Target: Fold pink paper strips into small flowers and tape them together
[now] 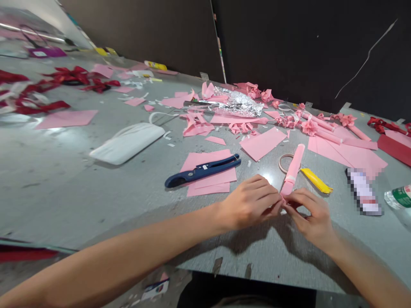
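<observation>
A rolled pink paper tube (293,169) lies on the grey table (96,192), its near end pinched between both hands. My left hand (250,201) curls its fingers onto that end from the left. My right hand (310,214) pinches the same end from the right. The tube's far end rests across a ring of tape (283,162). A yellow comb-like tool (316,180) lies just right of the tube. Blue-handled scissors (202,170) rest on pink paper sheets (208,175) to the left.
A white pouch (126,143) lies at left. Crumpled foil (239,102), pink paper scraps and folded pink flowers (310,127) fill the back. Red ribbon pieces (38,92) sit far left, red paper (396,149) and a bottle (400,199) at right.
</observation>
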Demonstrator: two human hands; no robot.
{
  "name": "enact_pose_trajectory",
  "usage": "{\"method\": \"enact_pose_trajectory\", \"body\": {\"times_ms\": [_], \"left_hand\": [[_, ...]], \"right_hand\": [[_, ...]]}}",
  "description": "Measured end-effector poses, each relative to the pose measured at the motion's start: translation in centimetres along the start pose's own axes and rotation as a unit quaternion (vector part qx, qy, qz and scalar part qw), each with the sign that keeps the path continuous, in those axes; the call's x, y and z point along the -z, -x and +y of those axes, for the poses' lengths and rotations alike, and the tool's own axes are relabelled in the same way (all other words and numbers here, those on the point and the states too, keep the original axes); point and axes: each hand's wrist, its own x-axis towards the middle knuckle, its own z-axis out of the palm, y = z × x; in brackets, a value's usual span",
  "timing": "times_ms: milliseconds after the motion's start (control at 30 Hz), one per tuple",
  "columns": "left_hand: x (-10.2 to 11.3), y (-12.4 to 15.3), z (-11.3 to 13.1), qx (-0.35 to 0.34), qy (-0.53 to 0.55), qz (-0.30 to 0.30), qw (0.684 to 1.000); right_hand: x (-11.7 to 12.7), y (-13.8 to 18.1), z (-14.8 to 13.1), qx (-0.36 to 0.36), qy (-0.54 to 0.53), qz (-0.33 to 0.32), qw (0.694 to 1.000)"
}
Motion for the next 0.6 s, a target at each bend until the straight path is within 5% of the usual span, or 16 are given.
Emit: {"method": "enact_pose_trajectory", "body": {"times_ms": [333, 600], "left_hand": [[0.6, -0.2, -1.7, 0.011, 0.123, -0.051, 0.991], [0.6, 0.1, -2.3, -0.008, 0.057, -0.106, 0.993]], "right_hand": [[0.4, -0.2, 0.0, 0.001, -0.012, -0.006, 1.0], [0.3, 0.4, 1.1, 0.05, 0.074, -0.013, 0.996]]}}
